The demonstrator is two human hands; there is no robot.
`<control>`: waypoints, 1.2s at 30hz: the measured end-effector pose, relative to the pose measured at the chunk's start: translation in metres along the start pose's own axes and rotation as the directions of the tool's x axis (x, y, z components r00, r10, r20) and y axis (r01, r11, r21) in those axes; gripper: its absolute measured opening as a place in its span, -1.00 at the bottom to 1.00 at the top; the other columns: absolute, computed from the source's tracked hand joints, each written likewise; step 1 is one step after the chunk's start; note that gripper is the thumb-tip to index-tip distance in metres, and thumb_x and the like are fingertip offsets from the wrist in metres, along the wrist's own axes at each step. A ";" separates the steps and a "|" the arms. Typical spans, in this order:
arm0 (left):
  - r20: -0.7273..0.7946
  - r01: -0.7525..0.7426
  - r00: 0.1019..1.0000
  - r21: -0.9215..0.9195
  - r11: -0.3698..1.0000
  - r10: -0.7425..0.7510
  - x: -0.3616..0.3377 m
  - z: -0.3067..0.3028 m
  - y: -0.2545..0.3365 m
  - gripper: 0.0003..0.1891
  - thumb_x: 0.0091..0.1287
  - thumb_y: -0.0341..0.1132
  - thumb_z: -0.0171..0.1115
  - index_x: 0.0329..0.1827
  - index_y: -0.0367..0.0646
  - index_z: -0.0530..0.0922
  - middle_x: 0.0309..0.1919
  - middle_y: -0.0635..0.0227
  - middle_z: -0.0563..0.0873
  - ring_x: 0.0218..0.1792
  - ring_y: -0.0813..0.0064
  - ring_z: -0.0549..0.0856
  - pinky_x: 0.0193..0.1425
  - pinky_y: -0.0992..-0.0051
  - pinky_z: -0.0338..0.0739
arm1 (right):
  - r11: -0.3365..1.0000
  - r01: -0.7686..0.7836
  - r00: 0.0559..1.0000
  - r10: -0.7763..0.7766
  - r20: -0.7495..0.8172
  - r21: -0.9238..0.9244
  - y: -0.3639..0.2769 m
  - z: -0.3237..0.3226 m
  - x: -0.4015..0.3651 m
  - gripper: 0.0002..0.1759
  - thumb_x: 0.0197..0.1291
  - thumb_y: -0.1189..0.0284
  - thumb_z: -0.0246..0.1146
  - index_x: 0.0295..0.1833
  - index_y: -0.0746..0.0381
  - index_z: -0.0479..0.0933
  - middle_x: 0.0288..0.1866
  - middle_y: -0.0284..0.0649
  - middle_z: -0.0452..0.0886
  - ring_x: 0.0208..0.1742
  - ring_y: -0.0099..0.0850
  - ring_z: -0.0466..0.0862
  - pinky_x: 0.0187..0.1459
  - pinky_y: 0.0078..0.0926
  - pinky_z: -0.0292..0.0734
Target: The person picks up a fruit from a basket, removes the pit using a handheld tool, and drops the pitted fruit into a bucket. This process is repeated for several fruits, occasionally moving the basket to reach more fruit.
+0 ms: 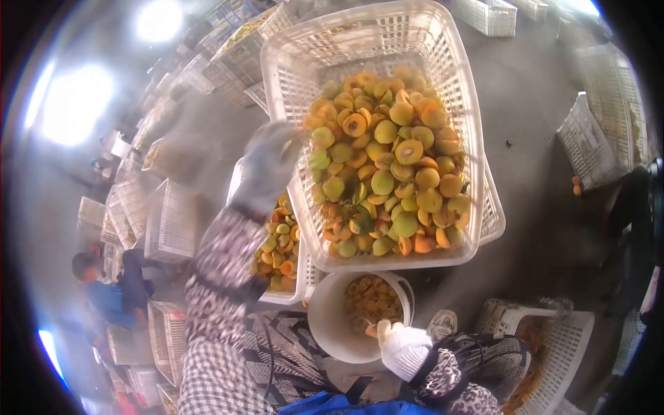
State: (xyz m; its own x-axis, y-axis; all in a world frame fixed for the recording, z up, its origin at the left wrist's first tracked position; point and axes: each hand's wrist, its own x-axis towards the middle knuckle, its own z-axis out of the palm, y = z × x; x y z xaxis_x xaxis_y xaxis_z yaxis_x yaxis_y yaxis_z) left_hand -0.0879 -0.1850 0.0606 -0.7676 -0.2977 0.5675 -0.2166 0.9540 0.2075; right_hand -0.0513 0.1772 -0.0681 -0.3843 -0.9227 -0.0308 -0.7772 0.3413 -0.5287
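Note:
A white plastic crate [373, 263] holds many halved and whole yellow-green fruits [387, 159]. My left hand [273, 155], gloved and smeared by motion, is at the crate's left wall; its fingers are not clear. Below the crate stands a white bucket [325, 318] with orange fruit pieces [373, 297] inside. My right hand [401, 346], in a white glove, is over the bucket's right rim with its fingers closed together. Something small and orange shows at its fingertips, too small to make out.
Another crate of fruit [302, 277] stands under the left arm. At the lower right is a crate [577, 346] with brownish contents. A person in blue [111, 297] sits at the left among stacked crates [169, 221]. More crates [595, 138] stand at the right.

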 end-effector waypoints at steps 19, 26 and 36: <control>0.702 0.724 0.597 -0.680 -0.117 -0.387 -0.095 0.013 0.074 -0.66 0.31 -0.43 0.36 0.11 -0.21 0.49 0.04 0.21 0.62 -0.02 0.34 0.68 0.04 0.26 0.71 | 0.896 -0.068 0.963 0.173 -0.204 0.438 0.000 -0.033 0.033 -0.68 0.18 0.48 0.33 0.04 0.27 0.48 -0.24 0.01 0.66 -0.32 -0.03 0.73 -0.29 -0.20 0.64; 0.738 0.645 0.585 -0.675 -0.359 -0.336 -0.146 -0.020 0.137 -0.68 0.54 -0.19 0.07 0.10 -0.30 0.53 -0.12 0.13 0.70 -0.02 0.25 0.72 0.12 0.29 0.69 | 0.815 0.113 0.931 0.113 -0.348 0.568 -0.025 -0.040 0.026 -0.74 0.19 0.41 0.32 -0.07 0.25 0.46 -0.52 -0.03 0.60 -0.52 -0.03 0.65 -0.46 -0.16 0.55; 0.709 0.632 0.563 -0.700 -0.332 -0.425 -0.171 -0.022 0.142 -0.49 0.61 0.05 -0.15 -0.07 -0.29 0.54 -0.26 0.20 0.67 -0.24 0.41 0.71 0.02 0.36 0.67 | 0.925 0.083 0.945 0.045 -0.325 0.372 -0.040 -0.037 0.025 -0.78 0.20 0.40 0.29 -0.13 0.28 0.46 -0.60 -0.09 0.58 -0.59 -0.13 0.65 -0.53 -0.20 0.53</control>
State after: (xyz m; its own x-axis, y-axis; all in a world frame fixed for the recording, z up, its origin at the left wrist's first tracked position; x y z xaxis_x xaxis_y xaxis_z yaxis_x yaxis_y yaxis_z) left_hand 0.0264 0.0007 0.0106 -0.7676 -0.5472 -0.3339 0.0095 -0.5306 0.8476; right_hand -0.0486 0.1471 -0.0164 -0.5603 -0.7978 0.2226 -0.5655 0.1721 -0.8066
